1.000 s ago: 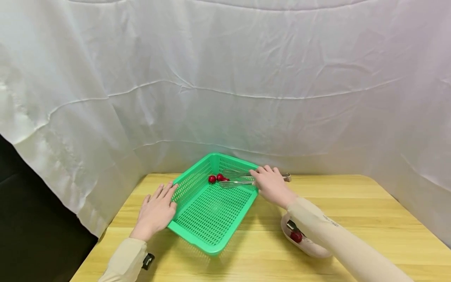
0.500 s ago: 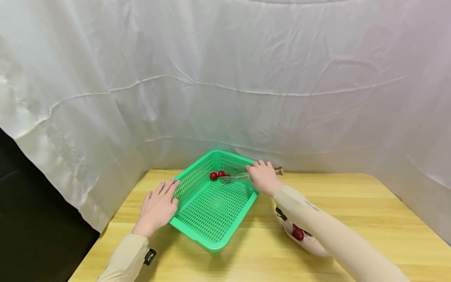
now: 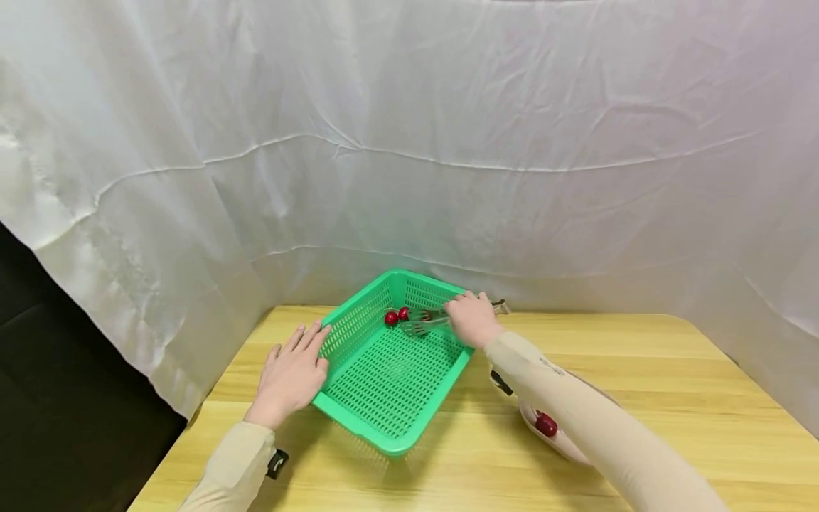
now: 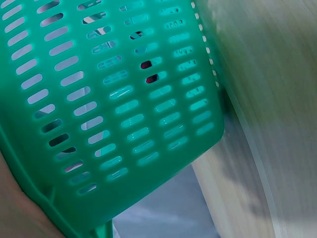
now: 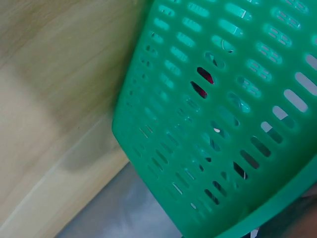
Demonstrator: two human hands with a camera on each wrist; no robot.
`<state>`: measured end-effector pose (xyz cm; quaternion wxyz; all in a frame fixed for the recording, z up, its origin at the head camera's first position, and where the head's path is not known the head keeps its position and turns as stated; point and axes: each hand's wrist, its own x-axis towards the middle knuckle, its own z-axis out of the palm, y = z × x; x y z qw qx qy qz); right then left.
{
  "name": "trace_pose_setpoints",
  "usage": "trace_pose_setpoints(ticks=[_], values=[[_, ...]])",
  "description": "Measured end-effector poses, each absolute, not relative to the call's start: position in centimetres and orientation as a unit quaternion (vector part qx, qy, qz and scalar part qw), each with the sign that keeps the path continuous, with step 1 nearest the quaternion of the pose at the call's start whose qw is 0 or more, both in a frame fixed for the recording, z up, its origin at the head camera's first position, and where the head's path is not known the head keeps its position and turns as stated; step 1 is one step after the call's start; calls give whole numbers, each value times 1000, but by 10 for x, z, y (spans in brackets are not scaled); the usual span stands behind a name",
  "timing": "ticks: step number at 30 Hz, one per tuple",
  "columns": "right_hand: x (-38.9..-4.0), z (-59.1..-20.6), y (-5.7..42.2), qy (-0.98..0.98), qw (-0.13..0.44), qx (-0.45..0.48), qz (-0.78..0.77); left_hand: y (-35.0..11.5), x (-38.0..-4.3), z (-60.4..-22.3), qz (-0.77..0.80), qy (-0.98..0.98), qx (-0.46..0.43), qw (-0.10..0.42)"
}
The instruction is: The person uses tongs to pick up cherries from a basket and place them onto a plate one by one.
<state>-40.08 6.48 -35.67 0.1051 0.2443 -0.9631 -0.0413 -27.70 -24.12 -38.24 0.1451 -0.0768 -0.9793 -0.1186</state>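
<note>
Narrowing since a second ago, tongs (image 3: 436,322) gripped by curled right hand (image 3: 473,320) seem to straddle a red fruit (image 3: 427,317) in green basket (image 3: 392,442), likely mid-pinch, left hand (image 3: 291,377) resting straight-fingered on its rim.

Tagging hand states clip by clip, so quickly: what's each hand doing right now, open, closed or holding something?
Left hand: open, resting on the side of the green basket.
Right hand: closed, holding the metal tongs.
</note>
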Motion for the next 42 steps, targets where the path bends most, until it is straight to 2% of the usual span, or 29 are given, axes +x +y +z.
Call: trace_pose_setpoints(ticks=[11,19,29,42], values=[[-398,-355,69,-960,116,256,-12,-239,-277,-381,-115,-979,-77,148],[-391,-353,74,-937,175,302,-4,-237,-277,-380,-118,-979,-78,148],[-374,-351,82,-927,196,319,22,-239,-277,-378,-117,-979,-76,146],[-346,-351,119,-905,243,337,89,-240,-275,-382,-118,-980,-73,142]])
